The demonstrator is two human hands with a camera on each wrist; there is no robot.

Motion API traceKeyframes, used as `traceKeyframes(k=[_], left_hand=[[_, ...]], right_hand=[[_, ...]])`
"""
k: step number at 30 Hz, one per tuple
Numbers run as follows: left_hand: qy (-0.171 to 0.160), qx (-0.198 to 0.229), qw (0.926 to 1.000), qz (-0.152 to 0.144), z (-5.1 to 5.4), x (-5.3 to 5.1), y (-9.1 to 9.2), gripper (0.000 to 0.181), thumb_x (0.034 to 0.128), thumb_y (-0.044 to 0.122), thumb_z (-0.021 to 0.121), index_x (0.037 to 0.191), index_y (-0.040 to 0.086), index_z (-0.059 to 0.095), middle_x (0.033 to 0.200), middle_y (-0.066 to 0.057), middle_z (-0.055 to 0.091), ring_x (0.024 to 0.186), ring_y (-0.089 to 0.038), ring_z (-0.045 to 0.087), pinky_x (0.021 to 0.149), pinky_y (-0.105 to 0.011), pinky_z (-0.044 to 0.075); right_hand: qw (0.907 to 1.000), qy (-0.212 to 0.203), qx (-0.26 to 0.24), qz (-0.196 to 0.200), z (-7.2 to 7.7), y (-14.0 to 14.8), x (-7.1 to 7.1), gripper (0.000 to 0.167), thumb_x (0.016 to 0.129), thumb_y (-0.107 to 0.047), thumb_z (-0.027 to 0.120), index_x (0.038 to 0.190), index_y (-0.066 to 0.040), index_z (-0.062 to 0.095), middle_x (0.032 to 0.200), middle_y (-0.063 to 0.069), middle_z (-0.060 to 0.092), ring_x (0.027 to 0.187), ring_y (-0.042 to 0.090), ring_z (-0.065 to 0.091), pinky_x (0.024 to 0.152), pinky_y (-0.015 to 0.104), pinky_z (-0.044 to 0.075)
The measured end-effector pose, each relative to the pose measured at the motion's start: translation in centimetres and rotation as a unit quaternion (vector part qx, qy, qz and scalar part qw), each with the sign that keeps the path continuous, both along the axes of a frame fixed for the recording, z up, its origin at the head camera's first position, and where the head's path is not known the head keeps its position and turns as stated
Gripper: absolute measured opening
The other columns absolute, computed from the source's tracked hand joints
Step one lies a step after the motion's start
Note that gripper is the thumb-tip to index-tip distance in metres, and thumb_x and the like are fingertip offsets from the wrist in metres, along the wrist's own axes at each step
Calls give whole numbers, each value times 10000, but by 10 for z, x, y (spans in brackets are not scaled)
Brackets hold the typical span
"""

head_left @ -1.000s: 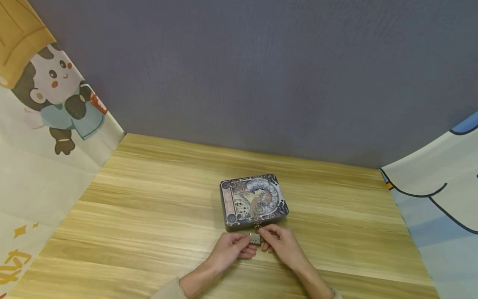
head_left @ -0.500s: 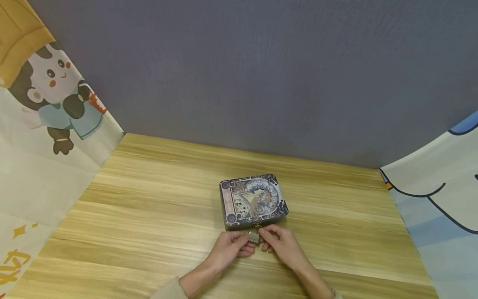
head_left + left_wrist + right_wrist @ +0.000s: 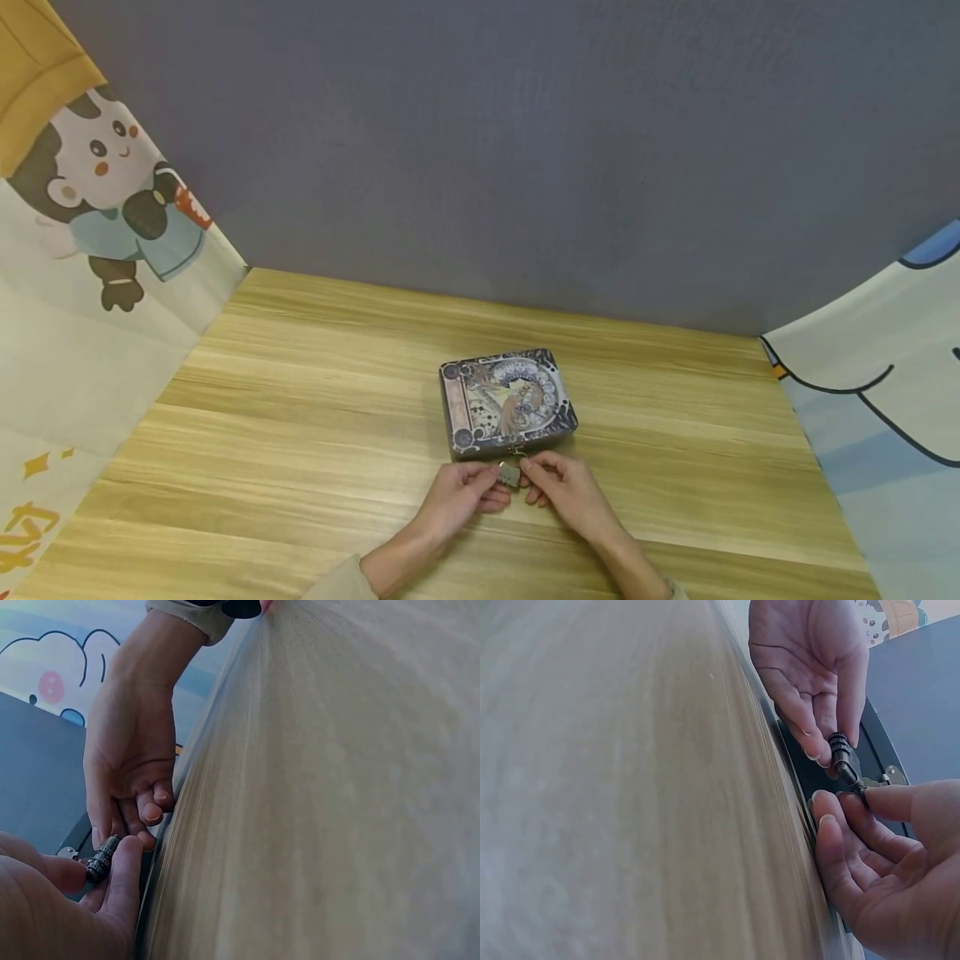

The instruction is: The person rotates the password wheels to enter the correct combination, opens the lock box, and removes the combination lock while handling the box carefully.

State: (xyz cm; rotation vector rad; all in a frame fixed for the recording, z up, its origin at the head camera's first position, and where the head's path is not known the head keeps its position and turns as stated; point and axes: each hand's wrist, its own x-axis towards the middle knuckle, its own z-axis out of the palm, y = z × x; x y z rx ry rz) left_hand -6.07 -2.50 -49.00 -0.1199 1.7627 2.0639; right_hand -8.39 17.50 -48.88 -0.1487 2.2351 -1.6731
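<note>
A dark rectangular box (image 3: 510,404) with an ornate printed lid lies on the table, its metal clasp (image 3: 892,775) on the side toward me. Just in front of the clasp is a small combination padlock (image 3: 509,475) with number dials. My left hand (image 3: 461,493) pinches the padlock's body between thumb and fingers. From the other side, my right hand (image 3: 566,490) pinches the padlock's shackle (image 3: 853,778) close to the clasp with thumb and forefinger. The fingertips partly hide the shackle, so I cannot tell whether it passes through the clasp.
The wood-grain table (image 3: 315,417) stretches around the box on all sides. A dark grey panel (image 3: 480,150) rises behind its far edge. Cartoon-printed cloths hang at the left (image 3: 90,350) and the right (image 3: 870,400).
The padlock's body has tilted and shifted slightly left with my left hand. My right hand stays almost where it was. The box holds its place on the table.
</note>
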Motion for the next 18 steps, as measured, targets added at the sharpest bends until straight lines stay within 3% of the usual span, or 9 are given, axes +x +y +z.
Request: traceKeyframes(k=[18], left_hand=[[1, 26, 10000, 69, 4, 0, 0, 321, 1049, 77, 529, 1181, -207, 602, 961, -280, 734, 869, -286, 758, 819, -345, 638]], right_hand=[[10000, -56, -68, -45, 1, 1, 0, 259, 1023, -164, 641, 990, 82, 717, 862, 159, 733, 656, 110, 664, 607, 266, 603]])
